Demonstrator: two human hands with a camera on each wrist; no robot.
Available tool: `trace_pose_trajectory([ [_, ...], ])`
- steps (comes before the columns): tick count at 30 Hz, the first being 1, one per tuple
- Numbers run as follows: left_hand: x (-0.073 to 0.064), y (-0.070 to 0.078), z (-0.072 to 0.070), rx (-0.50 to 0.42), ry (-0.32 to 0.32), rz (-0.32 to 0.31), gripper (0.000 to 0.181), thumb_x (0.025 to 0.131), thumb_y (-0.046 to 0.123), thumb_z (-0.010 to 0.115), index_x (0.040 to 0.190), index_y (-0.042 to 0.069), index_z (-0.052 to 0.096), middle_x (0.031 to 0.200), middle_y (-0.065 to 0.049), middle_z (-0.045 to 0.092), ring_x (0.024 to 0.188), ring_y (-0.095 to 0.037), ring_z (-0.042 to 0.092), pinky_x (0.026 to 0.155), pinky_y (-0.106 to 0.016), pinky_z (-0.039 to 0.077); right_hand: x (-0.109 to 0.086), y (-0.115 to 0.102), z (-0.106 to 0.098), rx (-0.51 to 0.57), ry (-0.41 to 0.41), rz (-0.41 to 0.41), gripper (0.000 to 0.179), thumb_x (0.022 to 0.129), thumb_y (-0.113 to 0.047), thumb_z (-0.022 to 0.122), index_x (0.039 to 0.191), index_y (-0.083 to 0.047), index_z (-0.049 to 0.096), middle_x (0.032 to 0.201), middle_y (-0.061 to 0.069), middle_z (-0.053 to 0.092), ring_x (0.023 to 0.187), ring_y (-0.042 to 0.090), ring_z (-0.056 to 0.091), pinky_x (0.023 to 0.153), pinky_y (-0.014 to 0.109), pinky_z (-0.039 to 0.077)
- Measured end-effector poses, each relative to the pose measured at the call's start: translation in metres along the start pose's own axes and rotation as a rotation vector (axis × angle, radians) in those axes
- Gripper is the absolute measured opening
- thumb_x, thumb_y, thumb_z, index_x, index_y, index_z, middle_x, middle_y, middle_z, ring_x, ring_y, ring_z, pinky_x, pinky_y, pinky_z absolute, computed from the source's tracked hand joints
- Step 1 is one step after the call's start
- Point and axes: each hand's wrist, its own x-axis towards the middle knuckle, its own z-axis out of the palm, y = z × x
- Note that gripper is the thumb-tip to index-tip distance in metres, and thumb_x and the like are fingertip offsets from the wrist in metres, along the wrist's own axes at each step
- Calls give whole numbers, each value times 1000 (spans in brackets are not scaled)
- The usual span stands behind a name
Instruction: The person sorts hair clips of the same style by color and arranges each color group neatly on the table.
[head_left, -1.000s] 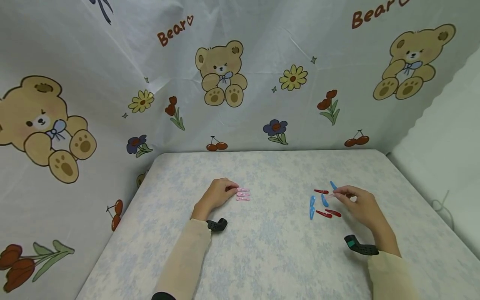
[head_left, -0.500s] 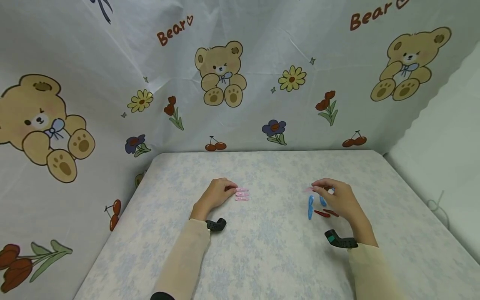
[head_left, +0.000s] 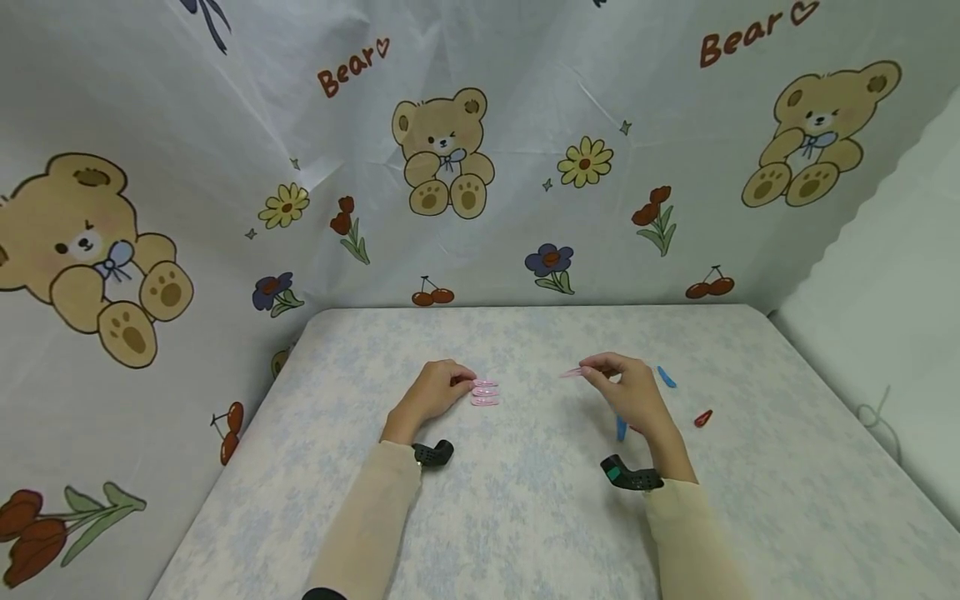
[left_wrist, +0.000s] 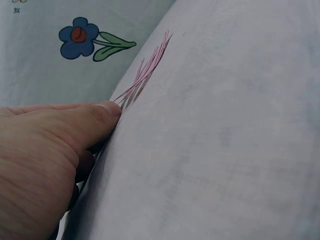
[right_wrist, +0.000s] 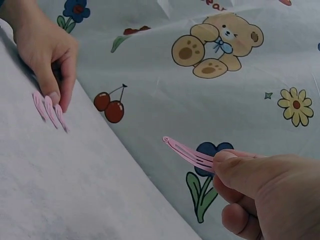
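Three pink hair clips (head_left: 485,392) lie side by side on the table, a little left of the middle in the head view. At their left ends is my left hand (head_left: 435,393); its thumb and finger pinch the end of the farthest clip, whose tip meets the thumb in the left wrist view. My right hand (head_left: 628,392) is raised to the right and pinches another pink hair clip (right_wrist: 187,152) between thumb and forefinger. That clip's rounded end points left, towards the row, and its other end is covered by the fingers.
Right of and beneath my right hand lie a blue clip (head_left: 666,377), a red clip (head_left: 702,418) and another blue clip (head_left: 621,429), partly covered by the hand. A bear-print cloth (head_left: 510,250) hangs behind the table's far edge.
My right hand has carried the pink hair clip leftward from the pile of red and blue clips towards the row. The left hand has stayed at the row.
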Motion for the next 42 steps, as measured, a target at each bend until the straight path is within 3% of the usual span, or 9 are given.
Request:
trace_pose_trajectory([
  [15,0,-2,1,4,5,-5,19,97,30,67,112,23,77,100,8,70,87,-7,58,84,-30,50,5,-31,45,223,-31,139,26,98,-34,65,113,-14,74,104,7,70,89,20,59,74,28,50],
  [27,-1,-5,2,-1,2,3,19,97,30,68,111,23,77,100,8,71,88,-7,60,84,-31,51,7,-45,90,447,-33,355,22,96,-32,69,110,-16,75,112,4,70,103,20,62,84,30,49],
  [36,2,-4,2,-4,21,21,18,97,29,68,110,22,78,98,8,70,85,-7,60,81,-31,51,6,-50,111,368,-45,344,20,95,-30,70,104,-14,78,101,6,71,86,19,56,67,27,46],
  [42,2,-3,0,2,21,27,18,97,28,68,111,22,78,99,8,71,86,-6,61,82,-31,52,7,-51,121,337,-41,351,16,95,-28,71,100,-14,79,95,5,70,82,18,55,67,28,45],
])
